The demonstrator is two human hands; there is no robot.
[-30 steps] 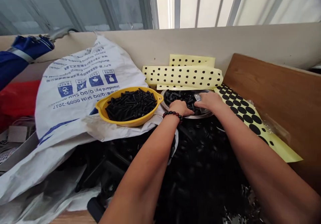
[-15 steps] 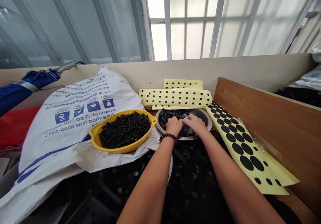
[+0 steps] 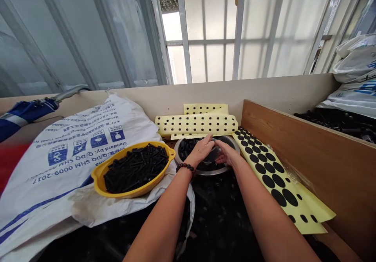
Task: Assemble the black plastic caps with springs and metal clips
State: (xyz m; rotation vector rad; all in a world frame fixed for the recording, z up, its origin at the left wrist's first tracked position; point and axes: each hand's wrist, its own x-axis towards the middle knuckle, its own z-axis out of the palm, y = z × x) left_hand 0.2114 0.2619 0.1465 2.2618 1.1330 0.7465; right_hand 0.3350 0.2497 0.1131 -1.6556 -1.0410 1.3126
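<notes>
Both hands meet over a round metal bowl with black plastic parts in its left side. My left hand, with a beaded bracelet at the wrist, has its fingers drawn together toward the right. Facing it, my right hand has curled fingers. A greyish, partly see-through piece shows between the hands; its kind is unclear, and the fingertips are partly hidden. Left of the bowl, a yellow plastic basin holds many thin black ribbed pieces.
A white printed sack lies under the basin. Yellow sheets with black dots lie behind the bowl, another dotted sheet to the right. A wooden board stands at right. Black parts fill the foreground; a blue umbrella is left.
The view has shifted right and tilted up. My hands have moved slightly apart, and the left hand's fingers are straighter, pointing up and right. The basin and bowl stay in place.
</notes>
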